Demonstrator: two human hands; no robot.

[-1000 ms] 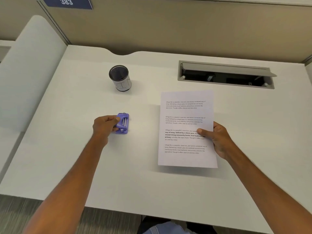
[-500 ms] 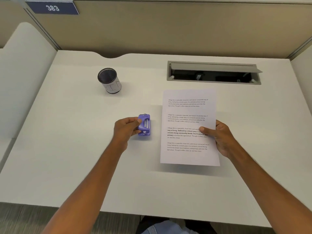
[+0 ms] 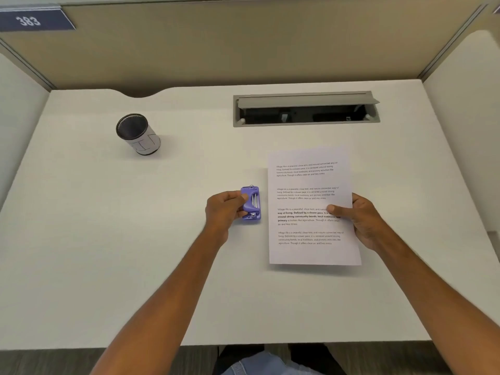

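A small purple hole punch [image 3: 252,203] with metal pins sits low over the white desk [image 3: 135,239], and my left hand [image 3: 224,212] grips its left side with thumb and fingers. Just to its right is a printed sheet of paper [image 3: 305,185] with four blocks of text. My right hand [image 3: 357,219] pinches the sheet's right edge, thumb on top, and the sheet casts a shadow along its lower edge. A narrow gap separates the punch from the paper's left edge.
A black mesh pen cup [image 3: 136,133] with a white band stands at the back left. An open grey cable tray [image 3: 305,109] is set into the desk at the back right. Beige and white partition walls [image 3: 243,44] enclose the desk. A "383" sign [image 3: 29,20] hangs top left.
My left hand has carried the purple hole punch rightwards, from well left of the sheet to just beside its left edge. My right hand keeps hold of the paper.
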